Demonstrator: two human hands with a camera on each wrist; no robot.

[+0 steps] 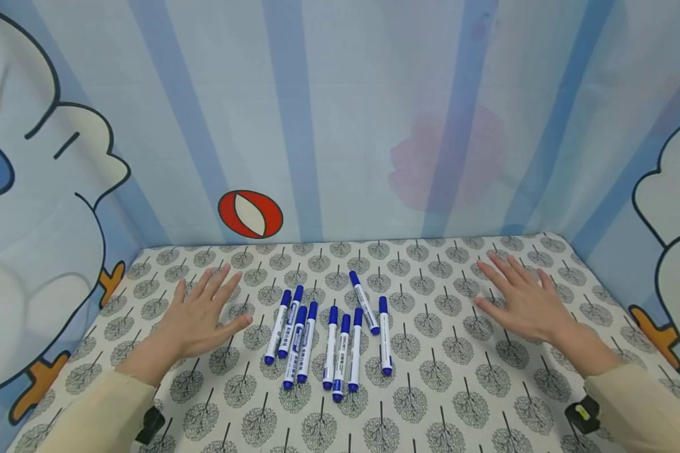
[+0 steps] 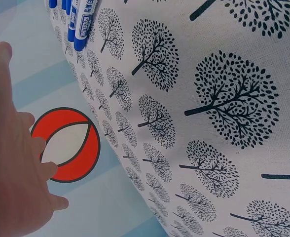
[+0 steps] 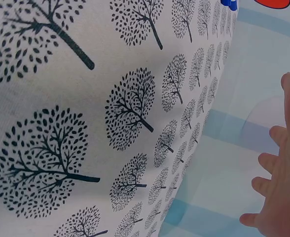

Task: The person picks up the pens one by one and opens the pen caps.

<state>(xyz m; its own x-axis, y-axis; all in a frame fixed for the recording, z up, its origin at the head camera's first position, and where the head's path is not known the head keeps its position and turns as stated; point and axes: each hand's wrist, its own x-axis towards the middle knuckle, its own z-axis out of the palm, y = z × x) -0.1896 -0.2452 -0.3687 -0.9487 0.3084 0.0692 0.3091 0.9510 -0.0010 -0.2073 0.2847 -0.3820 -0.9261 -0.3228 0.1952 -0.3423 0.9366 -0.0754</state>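
Several white whiteboard markers with blue caps lie loosely side by side in the middle of the table. One marker slants at the back of the group, and another marker lies at its right end. To the left of them, my left hand is spread palm down and holds nothing. My right hand is spread likewise on the far right side, apart from the markers. In the left wrist view, a few markers show at the top edge. Only blue tips appear in the right wrist view.
A tree-patterned cloth covers the table. Behind it hangs a blue-striped backdrop printed with a red and white ball and cartoon figures at both sides. A small black device sits under the right wrist, another device under the left.
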